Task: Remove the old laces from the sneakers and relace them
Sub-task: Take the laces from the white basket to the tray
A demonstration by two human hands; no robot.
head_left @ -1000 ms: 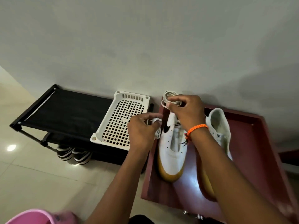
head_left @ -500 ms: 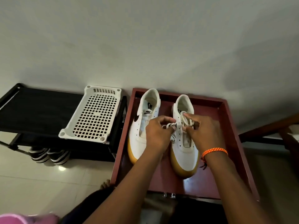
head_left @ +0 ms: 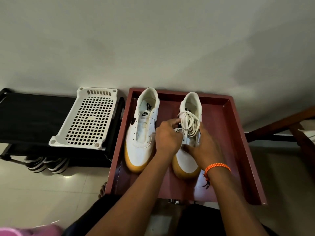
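laces [head_left: 189, 123] bunched on right sneaker [head_left: 186, 160]; left hand [head_left: 167, 137] pinching them

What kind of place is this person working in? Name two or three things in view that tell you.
Probably a home entryway or shoe-storage corner: a black shoe rack with striped footwear beneath it, tiled floor, and white sneakers on a low red tray by a plain wall.
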